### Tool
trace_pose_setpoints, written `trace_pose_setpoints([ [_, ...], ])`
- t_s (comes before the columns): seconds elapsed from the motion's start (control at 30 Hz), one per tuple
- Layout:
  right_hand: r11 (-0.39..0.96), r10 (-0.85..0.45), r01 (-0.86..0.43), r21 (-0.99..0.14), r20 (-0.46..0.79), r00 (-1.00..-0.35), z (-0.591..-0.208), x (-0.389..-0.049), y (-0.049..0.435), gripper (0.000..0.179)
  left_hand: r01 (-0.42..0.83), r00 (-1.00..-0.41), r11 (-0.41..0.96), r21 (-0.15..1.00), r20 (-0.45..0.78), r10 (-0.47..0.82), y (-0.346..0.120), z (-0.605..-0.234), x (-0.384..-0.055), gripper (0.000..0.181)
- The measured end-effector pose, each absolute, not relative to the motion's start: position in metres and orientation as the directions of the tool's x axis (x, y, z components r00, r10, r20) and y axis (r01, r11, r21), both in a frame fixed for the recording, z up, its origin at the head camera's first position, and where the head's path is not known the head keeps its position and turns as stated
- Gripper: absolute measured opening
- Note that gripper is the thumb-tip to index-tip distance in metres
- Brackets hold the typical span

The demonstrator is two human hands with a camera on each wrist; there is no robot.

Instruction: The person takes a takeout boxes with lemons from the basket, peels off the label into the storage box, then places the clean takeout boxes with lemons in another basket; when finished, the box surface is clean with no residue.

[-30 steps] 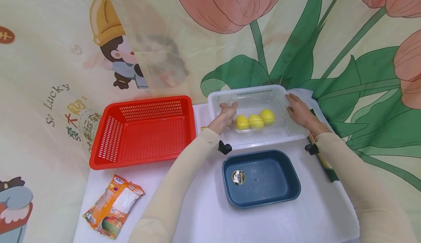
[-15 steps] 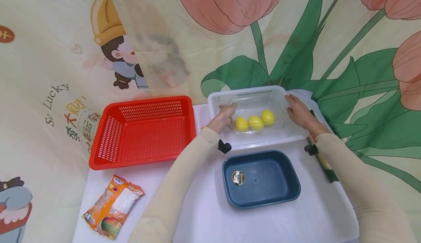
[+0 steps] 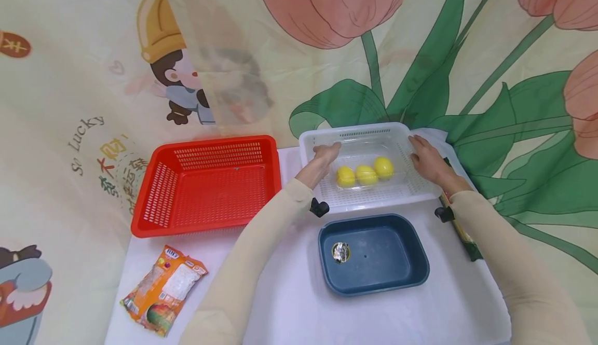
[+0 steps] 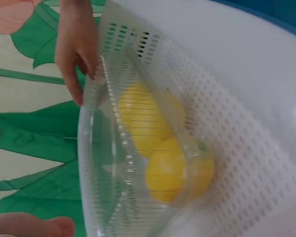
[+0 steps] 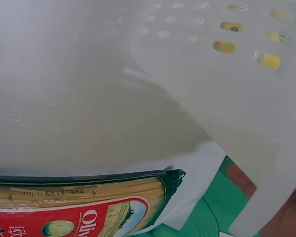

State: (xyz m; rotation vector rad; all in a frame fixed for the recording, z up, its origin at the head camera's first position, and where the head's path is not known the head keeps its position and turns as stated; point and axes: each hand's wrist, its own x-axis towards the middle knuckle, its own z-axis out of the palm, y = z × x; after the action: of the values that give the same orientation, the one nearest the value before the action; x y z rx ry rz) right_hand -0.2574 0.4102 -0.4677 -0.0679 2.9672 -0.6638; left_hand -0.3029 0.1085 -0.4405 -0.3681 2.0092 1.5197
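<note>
A clear plastic box (image 3: 366,150) with three lemons (image 3: 366,175) in it lies inside the white perforated basket (image 3: 374,204). My left hand (image 3: 323,161) is at the box's left end, inside the basket's left side, with a finger pointing forward. In the left wrist view one fingertip (image 4: 61,226) of it shows straight, apart from the visible part of the box; the other fingers are hidden. My right hand (image 3: 429,161) holds the basket's right rim, its fingers curled over it. One finger (image 5: 240,180) shows through the rim's opening in the right wrist view.
A red basket (image 3: 215,229) stands on the left, with an orange snack bag (image 3: 165,290) in front of it. In front of the white basket sits a dark blue basin (image 3: 388,257) with a round sticker. A spaghetti packet (image 5: 79,207) lies to the right, under my right forearm.
The head view has shifted slightly. My left hand's lower fingers, seen beside the lemons earlier, hardly show now. The right hand stays on the rim.
</note>
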Motion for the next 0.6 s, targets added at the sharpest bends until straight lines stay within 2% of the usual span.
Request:
trace_pose_setpoints([
  [0.23,0.903,-0.072,-0.037,-0.428,-0.066,-0.995,-0.467,-0.259,0.414,0.060,-0.401,-0.831,0.352,0.846,-0.498,0.250,0.101,-0.412,-0.300,0.089],
  [0.4,0.893,-0.076,-0.046,-0.447,-0.049,-0.996,-0.473,-0.260,0.413,0.056,-0.270,-0.857,0.350,0.897,-0.390,0.337,0.075,-0.395,-0.290,0.080],
  [0.6,0.890,-0.086,-0.084,-0.448,0.017,-0.996,-0.475,-0.256,0.410,0.052,-0.222,-0.882,0.364,0.905,-0.345,0.322,0.031,-0.384,-0.277,0.073],
])
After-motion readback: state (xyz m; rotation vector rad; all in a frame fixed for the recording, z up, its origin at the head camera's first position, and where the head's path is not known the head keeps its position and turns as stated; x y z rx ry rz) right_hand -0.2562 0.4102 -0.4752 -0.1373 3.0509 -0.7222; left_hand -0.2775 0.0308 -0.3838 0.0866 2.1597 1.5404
